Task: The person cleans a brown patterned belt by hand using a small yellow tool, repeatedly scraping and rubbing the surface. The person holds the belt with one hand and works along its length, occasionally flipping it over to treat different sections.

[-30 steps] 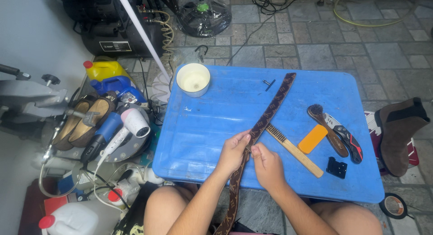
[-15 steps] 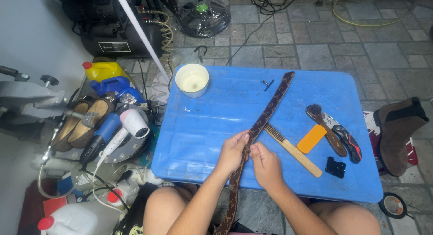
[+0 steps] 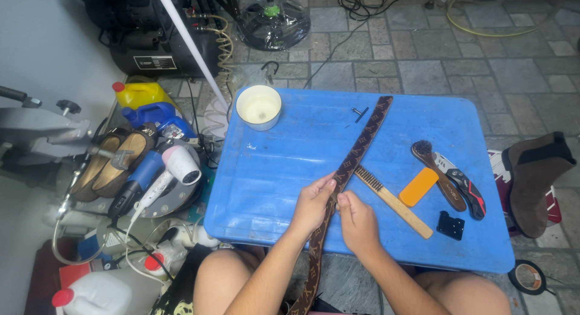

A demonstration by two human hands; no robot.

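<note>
Brown patterned belt (image 3: pixel 353 155) lies diagonally on blue table (image 3: pixel 290 170), long axis running up-right away from both hands, tail hanging toward the lap | left hand (image 3: pixel 312 204) pinches its left edge | right hand (image 3: pixel 357 221) pinches its right edge, equally close | wooden brush (image 3: pixel 393 200) just right of right hand | white cup (image 3: pixel 258 107) far up-left

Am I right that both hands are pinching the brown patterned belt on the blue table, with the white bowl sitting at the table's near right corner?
Not quite. The head view shows both the left hand and right hand pinching the brown patterned belt on the blue table, but the white bowl sits at the table's far left corner, not the near right one.
</note>
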